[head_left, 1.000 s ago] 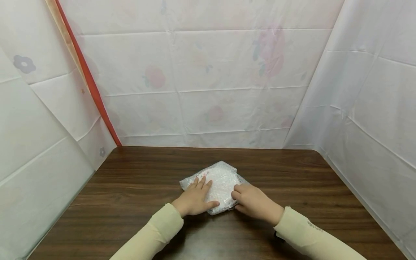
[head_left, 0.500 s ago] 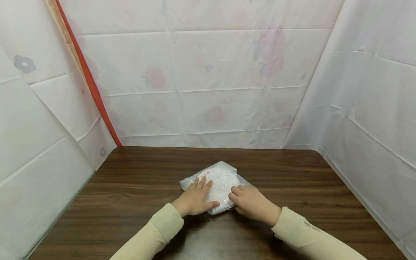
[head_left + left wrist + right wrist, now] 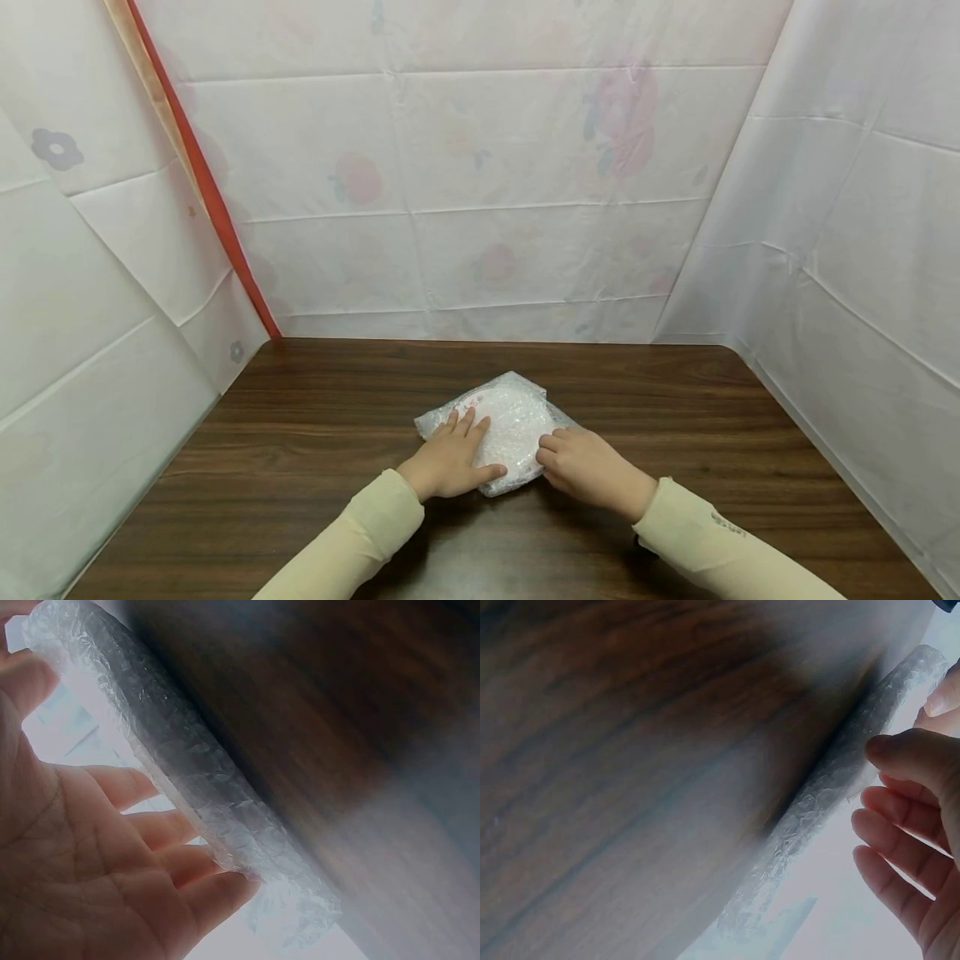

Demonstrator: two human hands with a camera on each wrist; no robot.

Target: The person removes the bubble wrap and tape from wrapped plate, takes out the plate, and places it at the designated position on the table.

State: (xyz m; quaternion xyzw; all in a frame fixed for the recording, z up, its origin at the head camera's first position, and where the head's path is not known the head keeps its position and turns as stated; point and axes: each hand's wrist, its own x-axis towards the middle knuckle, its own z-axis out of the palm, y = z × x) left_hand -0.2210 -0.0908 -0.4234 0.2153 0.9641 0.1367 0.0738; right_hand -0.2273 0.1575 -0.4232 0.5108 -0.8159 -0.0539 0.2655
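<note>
A flat package in clear bubble wrap [image 3: 517,417] lies on the table, a white round-edged thing with small reddish print showing through it. My left hand [image 3: 447,460] rests spread over its left part, fingers straight and thumb out to the side. In the left wrist view the fingertips [image 3: 240,883] touch the wrap's upper edge. At the package's right edge, my right hand [image 3: 588,468] has its fingers curled, pinching the wrap there. The right wrist view shows its thumb [image 3: 907,754] against the side of the bubble wrap [image 3: 802,817], the other fingers bent above.
The dark wood-grain table [image 3: 337,392] extends around the package on all sides. White printed cloth [image 3: 480,167] hangs behind it and along both sides, with a red strip [image 3: 210,192] at the left corner.
My right hand shifts slightly left along the package's edge, then back right to nearly where it was. The left hand and the package stay in place.
</note>
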